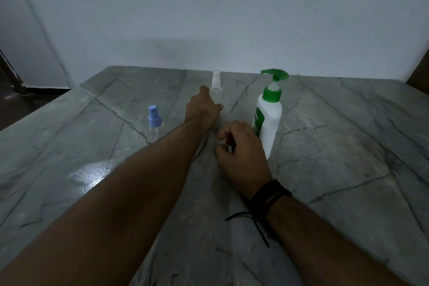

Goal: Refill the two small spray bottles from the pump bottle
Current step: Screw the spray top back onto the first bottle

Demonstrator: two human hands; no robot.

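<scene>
A grey-green marble tabletop (336, 146) with dark veins fills the lower part of the view, and a plain pale wall (232, 7) rises behind its far edge. A patch of light glares on the stone toward the left.

Furthest left of the objects stands a small clear plastic spray bottle with a pale blue spray cap (154, 124), upright on the marble. The left forearm crosses in front of its lower part.

Just to its right, the left hand (203, 109) stretches forward over the table, back of the hand upward, with the thumb out to the right side. Its fingertips reach the base of a second small clear spray bottle with a clear cap (216, 82), which stands upright near the table's far edge. Whether the fingers are actually gripping that bottle or only touching it cannot be told, since the hand hides the contact.

Nearer the viewer and to the right, the right hand (241, 153) hovers low above the marble with fingers loosely curled and nothing in them. A black cord wristband (269, 195) wraps that wrist, one loose end trailing down.

Just beside the right hand, on its right, stands a tall white plastic pump bottle with a green pump head and green label (270, 116), upright, its nozzle pointing left.
</scene>
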